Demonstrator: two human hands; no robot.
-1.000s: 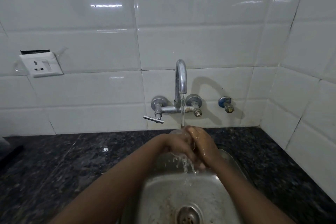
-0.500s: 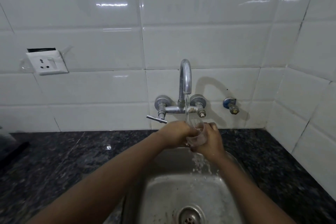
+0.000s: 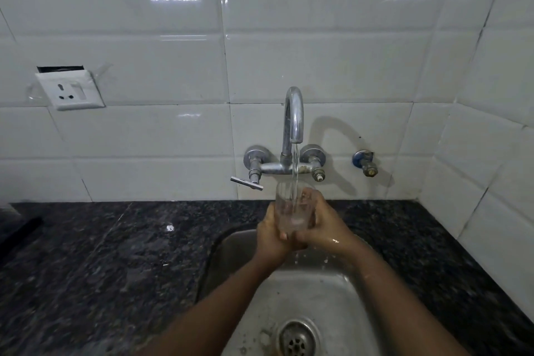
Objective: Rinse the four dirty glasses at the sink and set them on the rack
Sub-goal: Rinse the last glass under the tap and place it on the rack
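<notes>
A clear drinking glass [image 3: 291, 205] stands upright under the chrome tap [image 3: 294, 115], and the running stream falls straight into its mouth. My left hand [image 3: 270, 233] wraps the glass from the left and my right hand [image 3: 323, 224] from the right, both gripping its lower half above the steel sink [image 3: 341, 298]. Water drips from my hands into the basin. No other glasses and no rack are in view.
Dark speckled granite counter [image 3: 115, 263] surrounds the sink. The tap's lever handle [image 3: 247, 183] sticks out left of the glass. A small valve [image 3: 365, 163] sits on the tiled wall to the right, a wall socket [image 3: 70, 89] at left. The drain [image 3: 297, 338] lies below.
The glass was tipped and covered by both hands low over the basin; it has since been raised and turned upright, and the stream now fills it.
</notes>
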